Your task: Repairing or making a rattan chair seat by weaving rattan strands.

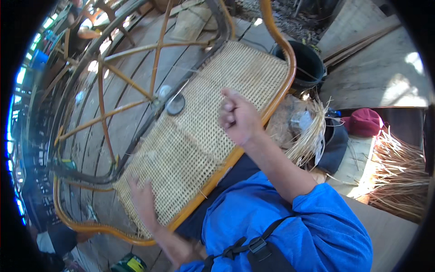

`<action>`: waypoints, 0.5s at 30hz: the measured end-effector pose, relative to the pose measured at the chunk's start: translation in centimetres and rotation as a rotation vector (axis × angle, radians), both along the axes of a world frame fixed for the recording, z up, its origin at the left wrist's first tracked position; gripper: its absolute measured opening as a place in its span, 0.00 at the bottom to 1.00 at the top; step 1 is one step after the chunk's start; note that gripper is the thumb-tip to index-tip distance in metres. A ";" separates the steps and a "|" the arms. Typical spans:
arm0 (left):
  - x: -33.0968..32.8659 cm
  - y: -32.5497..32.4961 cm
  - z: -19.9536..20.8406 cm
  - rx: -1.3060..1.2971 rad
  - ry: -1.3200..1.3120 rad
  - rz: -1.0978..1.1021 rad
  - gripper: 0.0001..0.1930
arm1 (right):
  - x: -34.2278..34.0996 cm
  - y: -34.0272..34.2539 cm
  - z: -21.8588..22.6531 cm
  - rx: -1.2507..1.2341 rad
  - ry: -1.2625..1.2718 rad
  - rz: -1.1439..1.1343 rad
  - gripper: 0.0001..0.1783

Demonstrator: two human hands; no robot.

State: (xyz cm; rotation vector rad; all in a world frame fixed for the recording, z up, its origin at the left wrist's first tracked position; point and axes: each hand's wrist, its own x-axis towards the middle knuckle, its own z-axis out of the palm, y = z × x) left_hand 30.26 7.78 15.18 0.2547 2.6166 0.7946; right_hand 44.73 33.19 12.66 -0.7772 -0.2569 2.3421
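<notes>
A woven cane panel (181, 145) fills the seat of a bent rattan frame (206, 187) that lies across my lap. My left hand (144, 203) lies on the panel's near left part, its fingers spread and holding nothing that shows. Above the right part of the weave, my right hand (240, 117) is raised with its fingers curled in and the thumb side up. Whatever it may hold is too small or hidden to name. A dark round disc (176, 104) rests at the panel's far edge, with a thin pale curved piece (177, 92) beside it.
Crossed rattan struts (156, 68) rise beyond the panel over a plank floor. At the right are a dark bucket (306, 63), a bundle of pale cane strips (312, 131), a maroon cap (364, 122) and more loose strips (398, 174). Another person (84, 29) is at far left.
</notes>
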 end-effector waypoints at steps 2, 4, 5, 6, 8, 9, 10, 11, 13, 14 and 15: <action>-6.3 -9.7 -4.0 -0.099 0.254 -0.330 0.26 | 3.7 6.2 -0.5 0.073 0.041 -0.210 0.06; -7.3 -14.4 -2.9 -0.136 0.092 -0.168 0.20 | 6.9 9.7 -1.0 0.160 0.064 -0.445 0.06; -7.6 -17.0 -4.9 0.180 0.069 0.038 0.18 | 7.9 10.7 -0.7 0.109 0.045 -0.487 0.04; -5.9 -14.1 -3.0 0.096 0.030 0.172 0.17 | 8.6 11.3 -0.1 0.059 0.026 -0.531 0.04; -0.2 -8.7 -0.8 0.123 -0.031 0.249 0.16 | 6.8 7.1 1.1 0.131 0.040 -0.386 0.07; 1.8 -5.3 -0.9 0.244 -0.059 0.187 0.16 | 5.6 4.7 -1.3 0.408 0.053 -0.230 0.07; 3.7 -1.9 -1.3 0.279 -0.148 -0.033 0.15 | 3.8 1.9 -3.1 0.428 -0.025 -0.119 0.07; 5.3 0.9 -1.8 0.309 -0.229 -0.254 0.15 | 2.8 -0.5 -1.8 0.139 0.127 0.016 0.07; 8.1 4.6 -3.2 0.433 -0.293 -0.318 0.14 | 1.2 -3.5 -0.7 0.077 0.123 0.064 0.07; 9.2 6.1 -3.9 0.514 -0.356 -0.358 0.14 | 0.8 -4.0 -0.3 0.030 0.118 0.086 0.07; 10.0 7.2 -4.3 0.590 -0.420 -0.397 0.14 | 0.8 -3.8 -0.1 0.059 0.113 0.086 0.07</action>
